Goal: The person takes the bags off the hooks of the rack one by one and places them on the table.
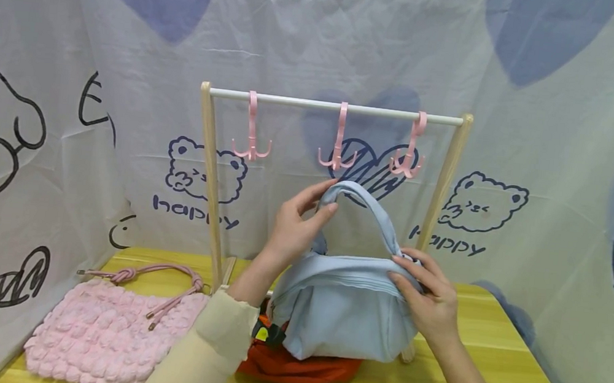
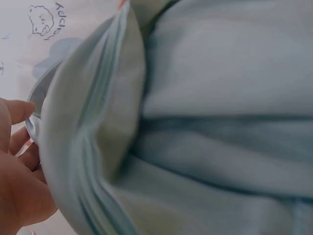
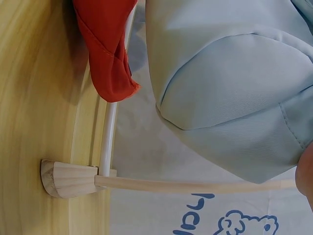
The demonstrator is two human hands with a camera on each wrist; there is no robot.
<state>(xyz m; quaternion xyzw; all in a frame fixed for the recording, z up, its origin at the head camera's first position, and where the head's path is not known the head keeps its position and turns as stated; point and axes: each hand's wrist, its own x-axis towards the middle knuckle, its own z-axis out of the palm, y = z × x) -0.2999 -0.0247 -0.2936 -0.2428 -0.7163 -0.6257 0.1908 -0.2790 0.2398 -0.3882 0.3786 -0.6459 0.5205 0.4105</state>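
A light blue bag (image 1: 345, 318) is held up in front of the rack, its strap arched above the zipped top. My left hand (image 1: 295, 224) pinches the strap's left side between thumb and fingers. At the bag's upper right corner, near the strap's end, my right hand (image 1: 430, 296) grips the fabric. The left wrist view is filled by the blue bag (image 2: 220, 73), with the left hand (image 2: 24, 171) at its edge. In the right wrist view the bag's end (image 3: 234, 88) hangs clear of the table, and only a fingertip of the right hand shows.
A rack with a white bar (image 1: 299, 101) carries pink hooks: left (image 1: 253, 131), middle (image 1: 339, 139) and right (image 1: 412, 149). Beneath the blue bag lies a red-orange bag (image 1: 301, 370). A pink puffy bag (image 1: 104, 335) with a knotted strap lies at left on the wooden table (image 1: 491, 357).
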